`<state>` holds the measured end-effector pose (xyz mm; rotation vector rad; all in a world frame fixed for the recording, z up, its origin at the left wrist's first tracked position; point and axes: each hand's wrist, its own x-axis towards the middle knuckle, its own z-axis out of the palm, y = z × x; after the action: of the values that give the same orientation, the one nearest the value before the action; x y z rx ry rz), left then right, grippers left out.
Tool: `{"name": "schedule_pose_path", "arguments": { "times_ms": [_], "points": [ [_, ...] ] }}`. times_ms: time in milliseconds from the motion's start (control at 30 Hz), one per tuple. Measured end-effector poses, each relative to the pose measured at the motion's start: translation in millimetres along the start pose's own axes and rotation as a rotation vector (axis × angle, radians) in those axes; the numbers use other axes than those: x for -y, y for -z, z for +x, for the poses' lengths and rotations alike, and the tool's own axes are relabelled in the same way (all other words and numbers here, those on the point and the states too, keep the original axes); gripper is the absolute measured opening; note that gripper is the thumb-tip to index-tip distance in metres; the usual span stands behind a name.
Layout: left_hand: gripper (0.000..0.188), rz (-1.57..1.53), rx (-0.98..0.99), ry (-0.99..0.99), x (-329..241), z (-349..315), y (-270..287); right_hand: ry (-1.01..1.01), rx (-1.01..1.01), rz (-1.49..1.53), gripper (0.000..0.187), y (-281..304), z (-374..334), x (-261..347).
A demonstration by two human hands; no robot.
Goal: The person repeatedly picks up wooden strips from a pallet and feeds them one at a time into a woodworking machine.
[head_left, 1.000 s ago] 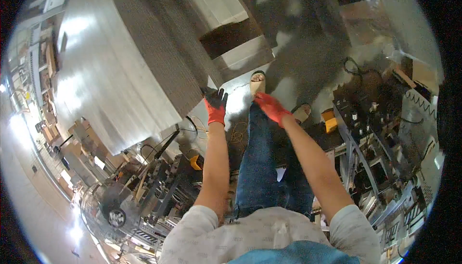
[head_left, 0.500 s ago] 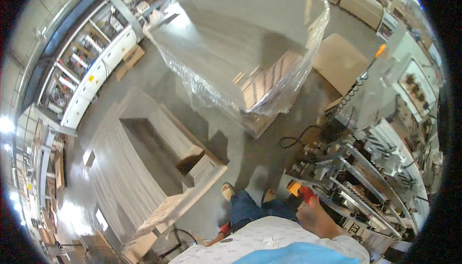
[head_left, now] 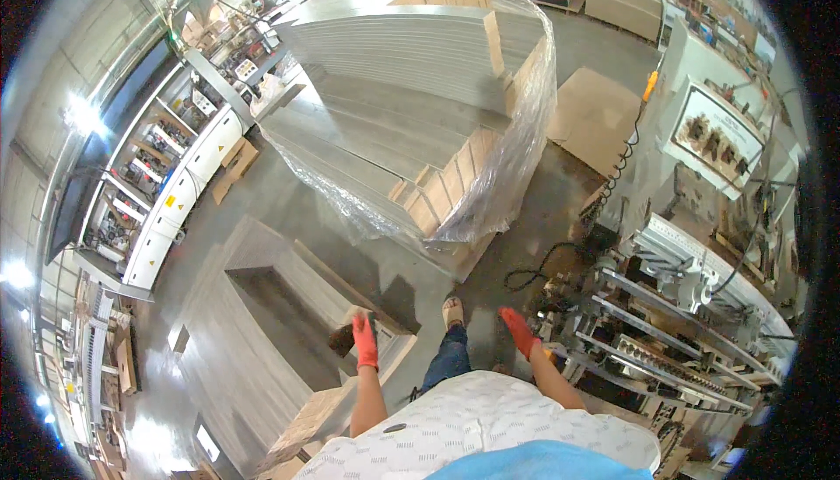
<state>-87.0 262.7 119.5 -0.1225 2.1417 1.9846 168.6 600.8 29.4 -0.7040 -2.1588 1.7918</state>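
Note:
My left hand [head_left: 365, 342], in a red glove, reaches forward over the right end of a stack of grey wood-grain panels [head_left: 210, 331]. Its fingers look stretched out; a dark patch runs along one side of them, and I cannot make out whether it is part of the glove. My right hand [head_left: 520, 331], also red-gloved, hangs out to the right beside a machine with metal rails [head_left: 674, 331]. Its fingers point forward and nothing shows in them. Ahead stands a taller stack of grey panels [head_left: 394, 51], partly wrapped in clear plastic film [head_left: 516, 165].
A coiled cable [head_left: 626, 161] with a yellow handset [head_left: 650, 86] hangs at the right, and a black hose [head_left: 525, 279] loops on the floor below. Brown board [head_left: 595, 117] lies beside the tall stack. A long white machine [head_left: 188, 187] stands at the far left.
My left hand has risen forward from beside my body to the lower stack. My right hand has moved left and forward; the orange-yellow thing by it no longer shows. The view has shifted.

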Motion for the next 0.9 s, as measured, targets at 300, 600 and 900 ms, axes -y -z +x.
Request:
{"name": "schedule_pose_path", "arguments": {
  "times_ms": [300,600,900],
  "points": [
    [0.054,-0.104,0.007,-0.320,-161.1,129.4,-93.1,-0.015,-0.494,1.045,0.042,72.9,287.8,252.1],
    [0.074,0.208,-0.056,-0.545,-250.6,215.1,-209.7,0.106,-0.751,0.963,0.039,135.2,502.5,156.5],
    [0.077,0.309,-0.174,-0.581,-237.4,220.2,-198.0,-0.158,-0.560,0.912,0.045,43.1,428.7,243.0]
  ]
}}
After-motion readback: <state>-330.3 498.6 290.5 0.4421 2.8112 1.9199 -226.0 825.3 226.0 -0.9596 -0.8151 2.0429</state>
